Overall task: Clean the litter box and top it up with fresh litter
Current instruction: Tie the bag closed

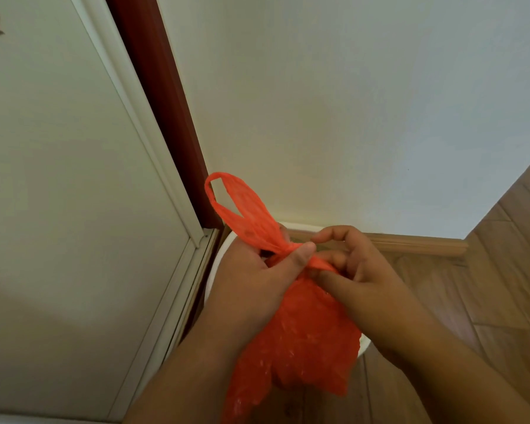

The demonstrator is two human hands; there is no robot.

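While both hands work at chest-front height, an orange plastic bag (300,332) hangs between them, its bulging, crinkled body sagging below the wrists. Left hand (257,270): fingers curled round the gathered neck of the bag, thumb pressed along the twisted plastic at the knot point. One handle loop (233,203) stands up and to the left from that grip, open at its top end. Right hand (358,267): index finger and thumb arched, the other fingers bent, pinching a second strip of orange plastic just beside the left thumb; the two hands nearly touch there. Behind and under the bag, a white rounded container (218,258) shows only as a rim, left of the left hand and again at lower right of the bag; contents hidden. It sits in the corner against a pale wall (349,102), next to a white door (58,179) with a dark red frame (159,102). Wooden floor (487,286) and wooden skirting board (410,243) to the right.
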